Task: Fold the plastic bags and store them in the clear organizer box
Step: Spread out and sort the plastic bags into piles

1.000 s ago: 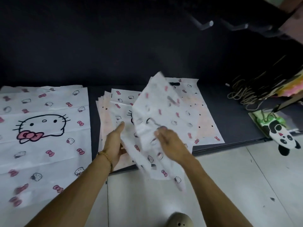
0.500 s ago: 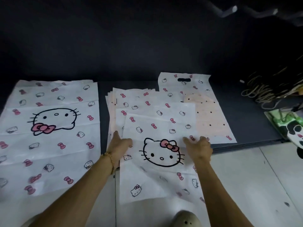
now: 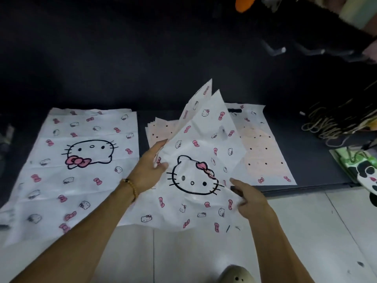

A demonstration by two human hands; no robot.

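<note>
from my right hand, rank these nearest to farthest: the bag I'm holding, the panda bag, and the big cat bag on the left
1. The held bag, in the right hand.
2. The panda bag, off to the right.
3. The big cat bag, flat on the far left.

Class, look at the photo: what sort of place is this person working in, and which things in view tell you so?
Probably a shop's stockroom or packing corner, though that is a guess. The person works on a tiled floor with stacks of printed plastic bags on a dark mat, and a bundle of paper bags with cord handles at the right.
</note>
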